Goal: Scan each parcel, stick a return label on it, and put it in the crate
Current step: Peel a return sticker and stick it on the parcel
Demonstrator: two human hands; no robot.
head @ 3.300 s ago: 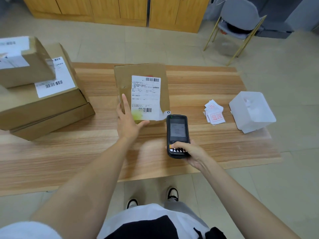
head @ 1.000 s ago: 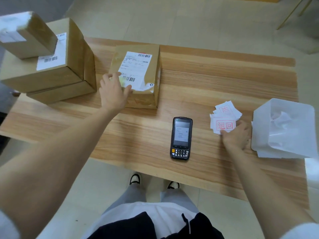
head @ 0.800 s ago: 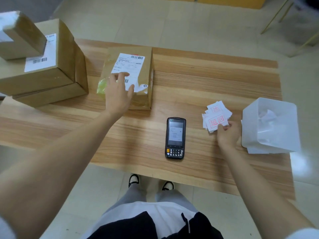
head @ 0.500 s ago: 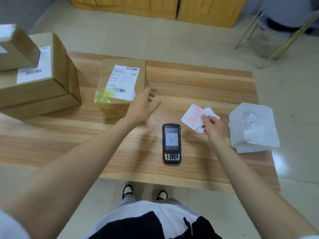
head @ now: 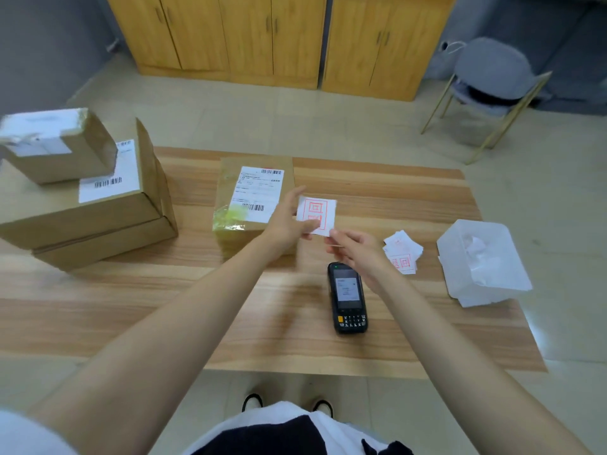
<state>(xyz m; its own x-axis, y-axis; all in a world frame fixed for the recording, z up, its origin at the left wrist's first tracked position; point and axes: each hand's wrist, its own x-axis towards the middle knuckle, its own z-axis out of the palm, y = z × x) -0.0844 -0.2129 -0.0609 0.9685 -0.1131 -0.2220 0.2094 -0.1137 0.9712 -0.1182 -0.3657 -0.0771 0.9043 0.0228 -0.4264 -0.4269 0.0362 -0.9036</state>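
Your left hand (head: 289, 221) hides the label's (head: 317, 215) left edge and part of the parcel (head: 253, 198) behind it. Motion blur smears the red print. Your left fingers are pinched on the label's lower left; your right hand (head: 356, 254) seems to nip its lower right corner between thumb and forefinger, the other fingers loosely curled. The label hangs above your fingertips, just right of the parcel. The scanner (head: 347, 298) lies below your right hand.
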